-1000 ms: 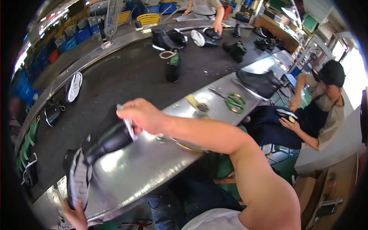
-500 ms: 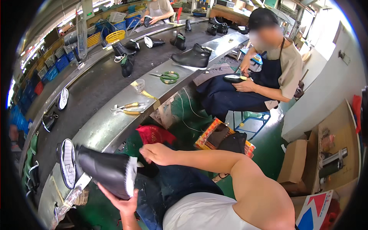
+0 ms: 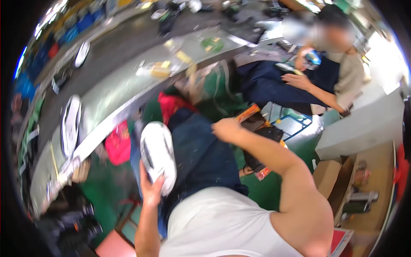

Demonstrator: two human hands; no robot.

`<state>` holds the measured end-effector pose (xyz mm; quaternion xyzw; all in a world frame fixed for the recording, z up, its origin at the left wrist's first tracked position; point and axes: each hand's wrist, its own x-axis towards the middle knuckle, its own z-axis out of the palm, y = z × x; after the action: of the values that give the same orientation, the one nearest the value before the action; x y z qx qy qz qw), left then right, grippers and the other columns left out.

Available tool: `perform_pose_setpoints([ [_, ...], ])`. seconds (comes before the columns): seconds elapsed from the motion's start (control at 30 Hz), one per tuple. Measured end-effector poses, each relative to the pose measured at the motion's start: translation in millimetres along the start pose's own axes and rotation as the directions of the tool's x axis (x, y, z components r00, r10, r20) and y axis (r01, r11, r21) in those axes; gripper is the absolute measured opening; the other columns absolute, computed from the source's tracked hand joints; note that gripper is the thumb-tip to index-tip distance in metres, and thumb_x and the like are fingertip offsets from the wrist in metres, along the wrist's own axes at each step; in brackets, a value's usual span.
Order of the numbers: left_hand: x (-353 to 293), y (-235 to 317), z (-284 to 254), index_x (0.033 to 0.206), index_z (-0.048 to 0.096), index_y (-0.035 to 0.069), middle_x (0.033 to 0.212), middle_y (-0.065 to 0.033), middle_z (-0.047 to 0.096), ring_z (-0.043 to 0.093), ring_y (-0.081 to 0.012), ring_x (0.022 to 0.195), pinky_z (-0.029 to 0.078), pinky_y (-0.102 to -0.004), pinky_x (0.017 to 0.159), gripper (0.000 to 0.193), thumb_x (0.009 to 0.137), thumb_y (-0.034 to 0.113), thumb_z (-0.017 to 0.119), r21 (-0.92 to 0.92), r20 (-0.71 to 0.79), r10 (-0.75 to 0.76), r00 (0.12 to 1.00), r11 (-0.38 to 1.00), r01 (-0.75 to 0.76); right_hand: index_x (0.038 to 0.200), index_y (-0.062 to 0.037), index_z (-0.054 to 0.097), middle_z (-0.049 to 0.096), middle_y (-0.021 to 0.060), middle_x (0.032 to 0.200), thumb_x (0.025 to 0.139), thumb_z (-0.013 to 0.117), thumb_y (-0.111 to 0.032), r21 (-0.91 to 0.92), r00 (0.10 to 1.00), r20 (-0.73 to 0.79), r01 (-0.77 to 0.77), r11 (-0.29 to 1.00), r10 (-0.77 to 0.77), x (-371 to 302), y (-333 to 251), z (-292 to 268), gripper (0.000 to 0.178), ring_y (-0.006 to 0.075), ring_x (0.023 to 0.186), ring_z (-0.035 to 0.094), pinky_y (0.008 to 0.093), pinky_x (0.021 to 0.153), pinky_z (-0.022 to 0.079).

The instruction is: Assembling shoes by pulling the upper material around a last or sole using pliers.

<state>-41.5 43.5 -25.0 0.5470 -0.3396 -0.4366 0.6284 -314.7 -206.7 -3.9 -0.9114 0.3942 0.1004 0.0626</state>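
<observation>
A boot [image 3: 159, 156] is in my left hand [image 3: 153, 187], its white sole turned up over my dark-blue lap [image 3: 201, 160]. The fingers wrap round its near end, and most of the dark upper is hidden beneath the sole. My right hand [image 3: 227, 129] hovers to the right of the boot, apart from it, above the edge of my lap. Its fingers are curled closed, and whatever they hold, if anything, is hidden. Another white-soled shoe [image 3: 70, 125] leans on the metal bench edge [image 3: 102, 88] at the left.
Blurred pliers [image 3: 157, 69] and green-handled scissors [image 3: 212, 43] lie on the metal edge. Shoes stand along the dark worktop [image 3: 124, 45]. At the right a seated co-worker [image 3: 317, 83] holds a shoe. An orange-patterned box [image 3: 252, 113] and red bags [image 3: 117, 143] sit low beside me.
My left hand has brought the boot from the bench edge to my lap and turned its sole up. My right hand has moved right and up, away from it. The whole view has shifted and blurred.
</observation>
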Motion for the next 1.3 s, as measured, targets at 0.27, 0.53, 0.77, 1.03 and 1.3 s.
perform_pose_setpoints([
  [0.27, 37, -12, 50, 0.150, 0.026, -0.008, 0.117, -0.0331, 0.063, 0.066, -0.0393, 0.109, 0.049, -0.0444, 0.096, 0.104, 0.084, 0.064, 0.063, 0.747, -0.034, -0.409, 0.912, 0.596, 0.295, 0.121, 0.0020, 0.058, 0.067, 0.0194, 0.110, 0.089, 0.068, -0.026, 0.845, 0.951, -0.279, 0.176, 0.505, 0.134, 40, -36, 32, 0.044, 0.0309, 0.102, 0.065, 0.0372, 0.090, 0.051],
  [0.53, 120, -6, 53, 0.133, 0.057, 0.002, 0.130, -0.0223, 0.058, 0.057, -0.0351, 0.122, 0.046, -0.0398, 0.102, 0.070, 0.080, 0.044, 0.076, 0.798, 0.149, 0.072, 0.986, 0.581, -0.162, 0.121, -0.0015, 0.066, 0.067, 0.0120, 0.116, 0.086, 0.074, -0.016, 0.848, 0.937, -0.297, 0.348, 0.399, -0.185, 86, -58, 28, 0.039, 0.0175, 0.103, 0.065, 0.0296, 0.089, 0.051],
  [0.77, 126, -20, 36, 0.131, 0.058, 0.000, 0.131, -0.0191, 0.059, 0.057, -0.0302, 0.123, 0.044, -0.0360, 0.103, 0.043, 0.096, 0.025, 0.063, 0.620, 0.149, -0.003, 0.989, 0.779, -0.091, 0.103, -0.0006, 0.070, 0.072, 0.0147, 0.097, 0.088, 0.068, -0.012, 0.562, 0.737, -0.655, 0.622, 0.546, -0.166, 96, -71, 32, 0.019, 0.0299, 0.091, 0.070, 0.0345, 0.082, 0.055],
  [1.03, 136, -31, 26, 0.136, 0.054, 0.002, 0.135, -0.0181, 0.057, 0.054, -0.0271, 0.126, 0.042, -0.0355, 0.105, 0.051, 0.094, 0.027, 0.067, 0.430, 0.099, -0.198, 0.975, 0.892, 0.137, 0.081, -0.0038, 0.064, 0.063, 0.0159, 0.078, 0.091, 0.064, -0.021, 0.628, 0.846, -0.525, 0.456, 0.630, -0.089, 106, -82, 4, 0.020, 0.0353, 0.072, 0.064, 0.0452, 0.063, 0.049],
  [1.3, 148, -21, 37, 0.142, 0.046, 0.009, 0.155, -0.0178, 0.032, 0.027, -0.0245, 0.146, 0.027, -0.0347, 0.115, 0.059, 0.091, 0.027, 0.071, 0.032, 0.344, -0.452, 0.823, 0.882, 0.471, 0.105, -0.0014, 0.065, 0.066, 0.0153, 0.106, 0.087, 0.068, -0.036, -0.022, 0.385, -0.912, 0.297, 0.955, -0.141, 192, -58, -101, 0.039, 0.0344, 0.101, 0.062, 0.0430, 0.084, 0.049],
])
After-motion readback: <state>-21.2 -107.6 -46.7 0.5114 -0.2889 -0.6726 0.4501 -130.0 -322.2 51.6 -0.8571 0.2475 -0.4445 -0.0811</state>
